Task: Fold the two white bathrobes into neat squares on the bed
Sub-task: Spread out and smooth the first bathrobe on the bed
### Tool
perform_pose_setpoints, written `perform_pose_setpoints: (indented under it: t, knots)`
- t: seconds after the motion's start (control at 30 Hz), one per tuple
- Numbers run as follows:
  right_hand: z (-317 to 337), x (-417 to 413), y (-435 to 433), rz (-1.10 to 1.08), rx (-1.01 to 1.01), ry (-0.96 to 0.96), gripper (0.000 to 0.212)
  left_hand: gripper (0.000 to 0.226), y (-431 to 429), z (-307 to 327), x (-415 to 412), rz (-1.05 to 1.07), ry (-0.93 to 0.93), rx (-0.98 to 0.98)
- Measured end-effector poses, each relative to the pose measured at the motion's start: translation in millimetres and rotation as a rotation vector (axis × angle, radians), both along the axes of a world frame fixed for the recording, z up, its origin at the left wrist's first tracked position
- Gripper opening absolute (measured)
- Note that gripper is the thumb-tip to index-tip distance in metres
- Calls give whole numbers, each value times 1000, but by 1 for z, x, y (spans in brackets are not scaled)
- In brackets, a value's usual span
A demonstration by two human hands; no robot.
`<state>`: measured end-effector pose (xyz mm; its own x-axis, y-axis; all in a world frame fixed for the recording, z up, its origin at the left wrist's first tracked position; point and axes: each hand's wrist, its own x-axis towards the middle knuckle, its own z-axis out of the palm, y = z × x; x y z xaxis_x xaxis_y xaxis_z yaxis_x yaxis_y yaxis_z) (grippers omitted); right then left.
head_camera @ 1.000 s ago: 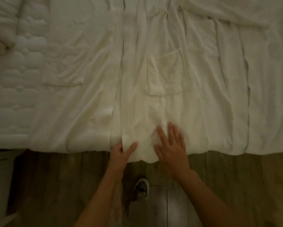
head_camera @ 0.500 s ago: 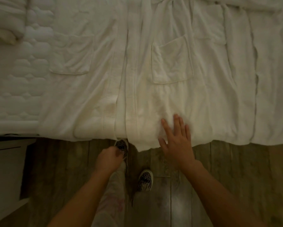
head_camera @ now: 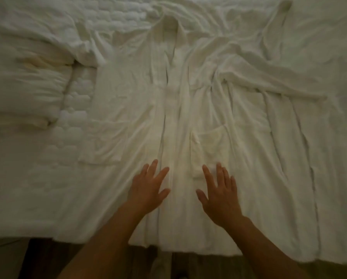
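Observation:
A white bathrobe (head_camera: 128, 109) lies spread open, front up, across the bed (head_camera: 37, 178), collar at the far side and hem hanging over the near edge. It has a patch pocket on each side of the front bands. My left hand (head_camera: 148, 190) lies flat, fingers spread, on the cloth just left of the front band. My right hand (head_camera: 218, 194) lies flat to the right of it, fingertips on the lower edge of the right pocket (head_camera: 208, 152). More white cloth (head_camera: 309, 148), crumpled and lying in long folds, spreads out on the right; which robe it belongs to is unclear.
A folded white bundle (head_camera: 23, 93) lies on the quilted mattress at the left. The wooden floor (head_camera: 48, 258) runs along the near edge of the bed, below my arms.
Both hands have moved from the hem up onto the robe's front. My left hand, earlier closed at the bed's edge, now lies flat. The view has tilted up over the bed.

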<state>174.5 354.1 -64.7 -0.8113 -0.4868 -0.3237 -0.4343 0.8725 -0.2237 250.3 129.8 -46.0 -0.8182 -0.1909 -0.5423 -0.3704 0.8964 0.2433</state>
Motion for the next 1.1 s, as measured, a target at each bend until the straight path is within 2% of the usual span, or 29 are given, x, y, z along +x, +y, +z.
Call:
perform_pose_setpoints:
  t: [0.13, 0.3, 0.4, 0.47, 0.57, 0.63, 0.83, 0.93, 1.03, 1.1]
  knots:
    - [5, -107, -49, -2, -49, 55, 72, 69, -47, 2, -109, -54, 111, -82]
    - [-13, -227, -104, -23, -66, 73, 74, 72, -99, -25, -239, -91, 100, -154]
    - [-31, -291, -128, 15, -33, 97, 76, 93, -124, -44, -302, -98, 137, -167]
    - [-41, -330, -143, 42, -4, 140, 73, 96, -138, -56, -342, -103, 153, -176]
    - [-51, -384, -160, 50, 46, 203, 73, 83, -154, -64, -401, -53, 168, -177]
    - [-60, -415, -163, -8, 72, 155, 76, 69, -166, -75, -433, -13, 118, -164]
    - [-67, -435, -167, -39, 53, 41, 78, 62, -181, -106, -452, -14, 26, -165]
    - [-48, -452, -144, -30, -73, -21, 76, 63, -184, -97, -458, 16, -18, -140]
    - [-34, -482, -102, -46, -152, 141, 58, 64, -172, -95, -457, -82, -7, -259]
    - [-26, -507, -63, -93, -114, 224, 52, 66, -202, -103, -453, -26, 48, -116]
